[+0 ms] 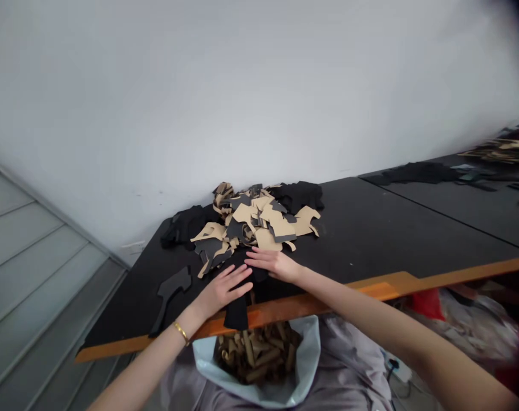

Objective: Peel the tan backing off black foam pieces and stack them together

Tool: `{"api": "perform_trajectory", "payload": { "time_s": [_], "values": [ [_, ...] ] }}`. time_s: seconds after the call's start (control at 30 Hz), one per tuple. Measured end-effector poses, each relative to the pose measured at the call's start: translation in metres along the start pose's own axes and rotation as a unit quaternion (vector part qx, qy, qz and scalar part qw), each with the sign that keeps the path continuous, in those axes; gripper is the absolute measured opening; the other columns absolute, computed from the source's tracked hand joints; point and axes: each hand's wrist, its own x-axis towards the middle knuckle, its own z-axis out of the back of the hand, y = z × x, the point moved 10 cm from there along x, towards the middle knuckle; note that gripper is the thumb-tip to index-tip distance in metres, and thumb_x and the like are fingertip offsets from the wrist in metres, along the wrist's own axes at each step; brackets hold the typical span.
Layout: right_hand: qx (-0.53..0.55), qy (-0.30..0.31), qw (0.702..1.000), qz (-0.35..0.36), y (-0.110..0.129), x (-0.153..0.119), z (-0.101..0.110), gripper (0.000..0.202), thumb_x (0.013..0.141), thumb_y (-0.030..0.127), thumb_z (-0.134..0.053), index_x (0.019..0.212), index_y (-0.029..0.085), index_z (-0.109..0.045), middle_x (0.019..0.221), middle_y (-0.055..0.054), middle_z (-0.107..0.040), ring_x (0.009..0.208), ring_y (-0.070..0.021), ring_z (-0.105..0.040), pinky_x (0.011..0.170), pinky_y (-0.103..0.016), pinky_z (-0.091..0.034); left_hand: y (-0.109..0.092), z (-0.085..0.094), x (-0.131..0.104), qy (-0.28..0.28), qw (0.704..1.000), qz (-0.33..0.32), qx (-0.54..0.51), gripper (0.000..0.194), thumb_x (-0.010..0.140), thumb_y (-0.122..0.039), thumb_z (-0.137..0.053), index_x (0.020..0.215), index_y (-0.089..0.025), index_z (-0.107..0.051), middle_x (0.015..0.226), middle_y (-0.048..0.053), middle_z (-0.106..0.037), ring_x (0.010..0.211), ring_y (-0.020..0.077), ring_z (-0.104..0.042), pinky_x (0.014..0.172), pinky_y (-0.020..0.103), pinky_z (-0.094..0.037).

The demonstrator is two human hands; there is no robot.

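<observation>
My left hand point(224, 290), with a gold bracelet point(181, 333) at its wrist, lies palm down near the table's front edge, fingers spread. Facing it, my right hand point(276, 265) is laid flat with its fingers stretched out, the fingertips close to those of the left. Beneath and between the hands is a flat black piece point(236, 314), one end hanging over the edge; the hands partly hide its shape. Just beyond them rises a loose pile of tan-and-black cut sheet pieces point(280, 224). Left of my left hand rests a black cut-out with a narrow handle-like end point(174, 286).
An open pale-blue bag point(307, 359) on my lap holds several curled tan scraps point(259, 354). Black pieces point(302, 195) lie behind the pile, against the wall. Farther right along the black table point(370, 228) are more black pieces point(422, 172) and a tan stack point(499, 151).
</observation>
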Motion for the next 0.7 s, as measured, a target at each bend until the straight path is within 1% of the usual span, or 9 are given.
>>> {"api": "perform_trajectory", "payload": {
  "time_s": [0.07,0.13,0.2,0.27,0.33,0.47,0.57,0.63,0.7],
  "values": [
    [-0.030,0.022,0.999,0.016,-0.010,0.003,-0.012,0.056,0.082,0.003,-0.046,0.136,0.016,-0.052,0.145,-0.012,-0.042,0.143,-0.0227,-0.025,0.116,-0.044,-0.027,0.019,0.025,-0.010,-0.051,0.998,0.040,0.027,0.032,0.091,-0.030,-0.044,0.113,-0.032,-0.067,0.141,0.000,-0.051,0.140,0.0180,-0.036,0.123,0.043,-0.012],
    [-0.056,0.040,0.997,0.022,-0.018,0.003,-0.023,0.047,0.089,0.008,-0.044,0.134,0.017,-0.055,0.142,-0.014,-0.047,0.141,-0.0245,-0.028,0.113,-0.047,-0.031,0.037,0.049,-0.022,-0.132,0.986,0.094,0.048,0.040,0.094,-0.032,-0.038,0.130,-0.026,-0.055,0.154,0.004,-0.033,0.146,0.0187,-0.022,0.123,0.045,-0.004],
    [-0.077,0.053,0.995,0.021,-0.023,0.002,-0.030,0.044,0.094,0.010,-0.040,0.134,0.017,-0.055,0.140,-0.015,-0.049,0.139,-0.0260,-0.031,0.111,-0.049,-0.034,0.049,0.056,-0.033,-0.185,0.971,0.141,0.051,0.050,0.093,-0.038,-0.042,0.141,-0.022,-0.039,0.159,0.008,-0.019,0.148,0.0210,-0.016,0.122,0.047,-0.007],
    [-0.091,0.062,0.994,0.017,-0.024,0.002,-0.034,0.045,0.095,0.008,-0.037,0.135,0.018,-0.053,0.141,-0.015,-0.048,0.139,-0.0257,-0.031,0.110,-0.049,-0.035,0.054,0.038,-0.035,-0.182,0.967,0.175,0.030,0.064,0.089,-0.044,-0.051,0.145,-0.020,-0.031,0.158,0.013,-0.019,0.147,0.0244,-0.019,0.121,0.048,-0.015],
    [-0.099,0.072,0.992,0.011,-0.022,0.002,-0.034,0.048,0.094,0.006,-0.038,0.138,0.021,-0.050,0.143,-0.013,-0.045,0.140,-0.0244,-0.031,0.111,-0.047,-0.036,0.054,0.007,-0.031,-0.152,0.968,0.200,-0.001,0.078,0.083,-0.046,-0.060,0.147,-0.017,-0.025,0.156,0.018,-0.021,0.146,0.0282,-0.020,0.120,0.050,-0.019],
    [-0.089,0.093,0.992,-0.007,-0.017,-0.002,-0.029,0.068,0.082,-0.005,-0.046,0.142,0.025,-0.045,0.148,-0.009,-0.039,0.141,-0.0246,-0.029,0.113,-0.044,-0.034,0.047,-0.039,-0.022,-0.131,0.964,0.229,-0.035,0.099,0.072,-0.030,-0.072,0.150,-0.017,-0.013,0.159,0.020,0.006,0.148,0.0318,0.000,0.120,0.052,-0.014],
    [-0.068,0.081,0.993,-0.047,-0.015,-0.010,-0.022,0.082,0.072,-0.010,-0.044,0.148,0.021,-0.036,0.153,-0.013,-0.029,0.142,-0.0267,-0.027,0.113,-0.044,-0.033,0.044,-0.051,-0.018,-0.124,0.961,0.242,-0.043,0.091,0.077,-0.021,-0.064,0.151,-0.020,-0.010,0.157,0.018,0.017,0.147,0.0310,0.010,0.120,0.053,-0.008],
    [-0.053,0.061,0.994,-0.078,-0.011,-0.014,-0.015,0.082,0.073,-0.006,-0.044,0.150,0.015,-0.029,0.152,-0.018,-0.029,0.140,-0.0259,-0.032,0.112,-0.042,-0.036,0.042,-0.051,-0.016,-0.109,0.962,0.246,-0.046,0.092,0.077,-0.023,-0.065,0.151,-0.020,-0.012,0.157,0.019,0.017,0.146,0.0340,0.012,0.119,0.056,-0.006],
    [-0.042,0.039,0.994,-0.092,-0.006,-0.015,-0.007,0.076,0.077,0.001,-0.047,0.150,0.018,-0.032,0.152,-0.014,-0.031,0.139,-0.0230,-0.035,0.112,-0.038,-0.036,0.040,-0.044,-0.013,-0.102,0.963,0.245,-0.040,0.098,0.075,-0.032,-0.070,0.152,-0.018,-0.011,0.157,0.020,0.018,0.144,0.0367,0.016,0.117,0.059,-0.004]
  ]
}}
